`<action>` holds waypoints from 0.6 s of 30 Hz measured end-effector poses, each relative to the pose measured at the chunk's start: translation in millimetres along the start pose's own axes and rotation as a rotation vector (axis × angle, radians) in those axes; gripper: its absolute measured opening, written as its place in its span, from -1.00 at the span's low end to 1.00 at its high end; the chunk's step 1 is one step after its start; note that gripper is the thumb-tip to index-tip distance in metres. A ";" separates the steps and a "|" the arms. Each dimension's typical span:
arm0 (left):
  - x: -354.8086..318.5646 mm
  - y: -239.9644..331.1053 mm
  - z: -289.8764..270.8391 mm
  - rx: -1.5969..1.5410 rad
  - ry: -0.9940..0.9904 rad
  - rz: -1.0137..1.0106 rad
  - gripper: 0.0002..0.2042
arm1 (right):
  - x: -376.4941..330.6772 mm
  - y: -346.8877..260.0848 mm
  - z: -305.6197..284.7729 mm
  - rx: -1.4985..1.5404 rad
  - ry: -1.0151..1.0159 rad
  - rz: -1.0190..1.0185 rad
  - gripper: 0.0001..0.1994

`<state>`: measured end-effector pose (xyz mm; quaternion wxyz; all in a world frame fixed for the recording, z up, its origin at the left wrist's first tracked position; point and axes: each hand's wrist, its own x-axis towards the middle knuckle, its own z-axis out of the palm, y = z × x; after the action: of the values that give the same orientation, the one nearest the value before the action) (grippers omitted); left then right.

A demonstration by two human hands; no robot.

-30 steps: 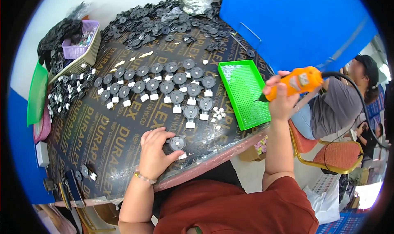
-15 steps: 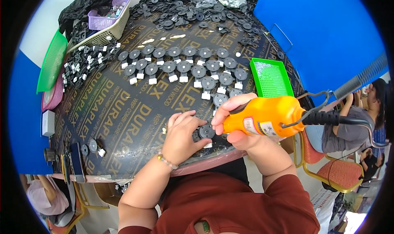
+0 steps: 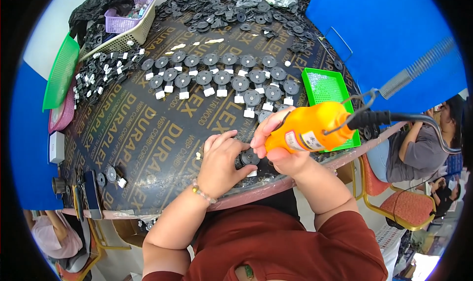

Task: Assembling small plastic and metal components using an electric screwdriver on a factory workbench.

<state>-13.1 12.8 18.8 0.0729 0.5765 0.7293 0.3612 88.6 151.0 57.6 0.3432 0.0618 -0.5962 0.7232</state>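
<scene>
My right hand is closed around an orange electric screwdriver, tilted with its cord end up and to the right. Its bit is hidden behind my fingers. Directly beside that, a round black disc part with a white end piece lies near the table's front edge. My left hand holds this part, thumb on the near side and fingers on the far side. Beyond both hands, several similar black discs with white ends lie in curved rows on the dark printed tabletop.
A green tray stands at the right. Loose black discs are heaped at the back. Small black-and-white pieces lie at the left, near baskets. The screwdriver hangs from a spring. Other people sit at both sides.
The screwdriver's cord end has swung up and left, with my right hand shifting slightly. My left hand stays on the disc part.
</scene>
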 end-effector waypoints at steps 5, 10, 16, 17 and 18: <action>2.0 5.9 -2.9 0.055 -0.021 0.010 -0.56 | -4.4 0.0 -0.2 -0.068 0.129 -0.029 -0.46; -3.6 3.1 1.2 0.095 0.025 0.048 -0.60 | -1.6 -31.9 -53.2 -0.023 0.319 -0.264 -0.50; 0.7 9.9 1.9 0.130 0.006 0.042 -0.58 | -9.7 -73.3 -153.9 -0.599 0.639 -0.288 -0.67; 1.7 10.6 2.7 0.125 0.003 0.046 -0.58 | -12.3 -70.7 -164.0 -0.600 0.652 -0.281 -0.67; 2.6 11.2 3.2 0.134 0.004 0.043 -0.57 | -15.7 -66.5 -171.7 -0.605 0.656 -0.281 -0.67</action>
<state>-3.4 17.4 24.2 0.0251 0.5950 0.7394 0.3142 193.3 303.2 55.9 0.6107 -0.1929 -0.6261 0.4449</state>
